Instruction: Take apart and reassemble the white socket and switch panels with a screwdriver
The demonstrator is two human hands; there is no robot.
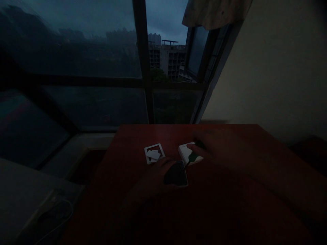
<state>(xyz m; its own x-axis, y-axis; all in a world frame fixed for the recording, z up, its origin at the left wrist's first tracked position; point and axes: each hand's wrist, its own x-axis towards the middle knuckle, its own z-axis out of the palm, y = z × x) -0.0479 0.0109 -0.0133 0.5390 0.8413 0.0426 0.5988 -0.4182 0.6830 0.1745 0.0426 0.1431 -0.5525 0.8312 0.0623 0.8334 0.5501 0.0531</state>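
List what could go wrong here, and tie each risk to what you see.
The green-handled tool in the right hand could slip off the dark square piece toward the left hand gripping it. The dim light might make the tip easy to misplace. The left hand could also nudge the loose white pieces lying close by.

The right hand (214,147) hid part of the green screwdriver (192,157) and white box (184,151). The left hand (158,174) covered one side of the dark-faced piece (176,174), its details lost in gloom. The top edge cropped the curtain (217,13).
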